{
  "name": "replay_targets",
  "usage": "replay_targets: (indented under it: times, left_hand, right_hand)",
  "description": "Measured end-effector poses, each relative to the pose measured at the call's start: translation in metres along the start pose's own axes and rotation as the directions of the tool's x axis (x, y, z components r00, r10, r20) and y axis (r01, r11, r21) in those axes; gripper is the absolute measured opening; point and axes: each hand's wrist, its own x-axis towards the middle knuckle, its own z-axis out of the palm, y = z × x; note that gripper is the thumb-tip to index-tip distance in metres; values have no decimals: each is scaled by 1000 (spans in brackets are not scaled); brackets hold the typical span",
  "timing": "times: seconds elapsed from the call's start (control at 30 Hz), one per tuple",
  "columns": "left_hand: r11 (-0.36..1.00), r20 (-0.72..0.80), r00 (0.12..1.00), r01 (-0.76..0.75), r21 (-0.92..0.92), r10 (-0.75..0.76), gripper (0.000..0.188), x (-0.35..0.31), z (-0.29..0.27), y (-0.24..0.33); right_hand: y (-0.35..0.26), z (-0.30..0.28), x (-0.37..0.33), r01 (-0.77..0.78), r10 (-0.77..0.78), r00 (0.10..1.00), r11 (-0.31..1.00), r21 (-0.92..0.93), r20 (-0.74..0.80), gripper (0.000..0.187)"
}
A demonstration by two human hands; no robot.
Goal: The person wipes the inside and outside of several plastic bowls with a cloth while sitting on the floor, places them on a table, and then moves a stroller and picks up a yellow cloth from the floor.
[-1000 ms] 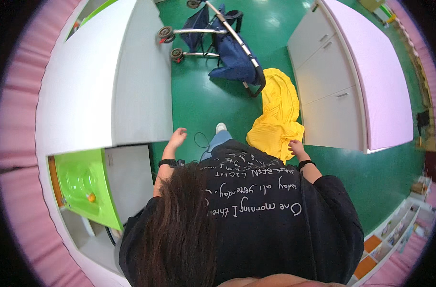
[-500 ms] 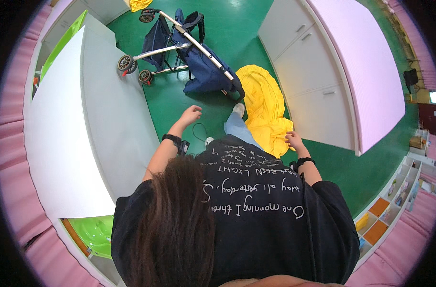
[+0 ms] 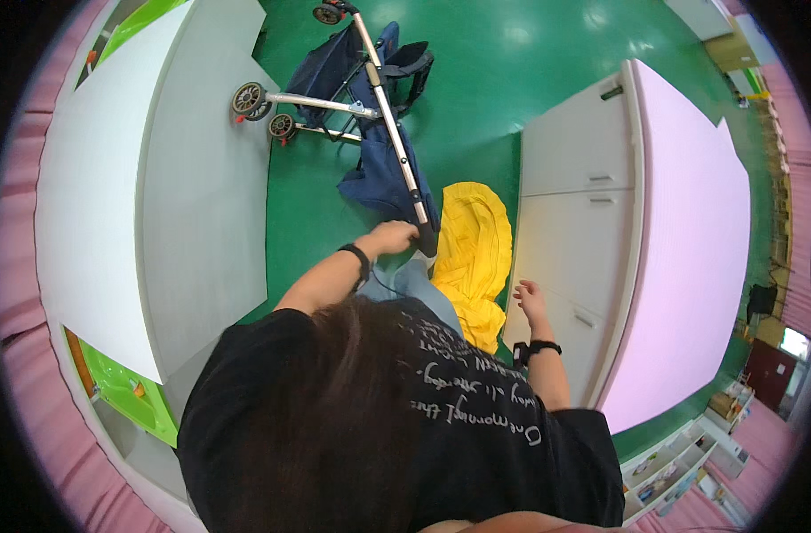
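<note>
A folded navy stroller (image 3: 361, 80) with a silver frame lies on the green floor ahead of me. My left hand (image 3: 392, 238), with a black wristband, is closed at the dark lower end of its frame bar (image 3: 396, 142). A bright yellow cloth (image 3: 472, 253) hangs bunched just right of that hand, against the stroller's navy fabric. My right hand (image 3: 530, 298), with a black watch, hovers with its fingers spread beside the cloth's right edge and in front of the white cabinet; it holds nothing.
A white cabinet (image 3: 574, 204) with drawers and a pale pink top stands on the right. A long white counter (image 3: 147, 178) runs along the left, with a green plastic unit (image 3: 125, 395) below it. Low shelves (image 3: 681, 471) sit at the lower right.
My left hand has reached forward and closed on the stroller's bar. My right hand has come off the yellow cloth and opened. The stroller now appears nearer.
</note>
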Motion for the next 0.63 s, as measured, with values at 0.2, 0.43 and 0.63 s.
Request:
replay_targets:
  times: [0.2,0.43,0.63]
  left_hand:
    - [969,237,958,-200,144,163,30,74,83,59]
    - [887,342,927,-283,364,156,39,97,145,37]
    - [696,402,916,-300,652,19,62,97,163,41]
  right_hand:
    - [31,-67,-31,276,-274,957,961,10,-97,28]
    - [134,-36,-116,-65,66,998,995,-69,9,26]
    - [155,-30,-142,-161,161,987,985,-55,6,27]
